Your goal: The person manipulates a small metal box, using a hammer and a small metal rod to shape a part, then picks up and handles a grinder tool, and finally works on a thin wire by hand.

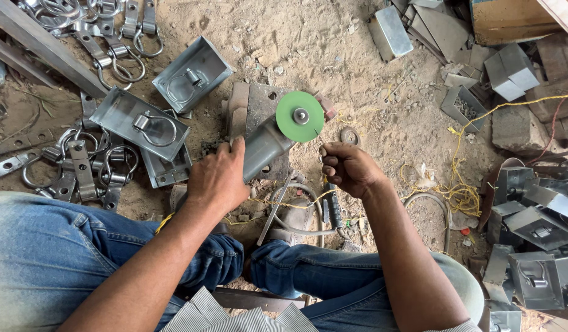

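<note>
grinder (pixel 268 144) on block (pixel 250 110) | left hand (pixel 217 178) on grinder | trays (pixel 139 123) left | right hand (pixel 348 169) right of grinder | boxes (pixel 532 227) far right

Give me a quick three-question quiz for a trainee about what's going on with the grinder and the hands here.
1. True or false: the left hand grips the grinder body.
2. What colour is the disc? A red, B green, C black.
3. On which side of the person do the metal trays with ring handles lie?

Key:
1. True.
2. B.
3. On the person's left, on the sandy ground. The right hand is closed just below the disc; what it holds is unclear.
</note>
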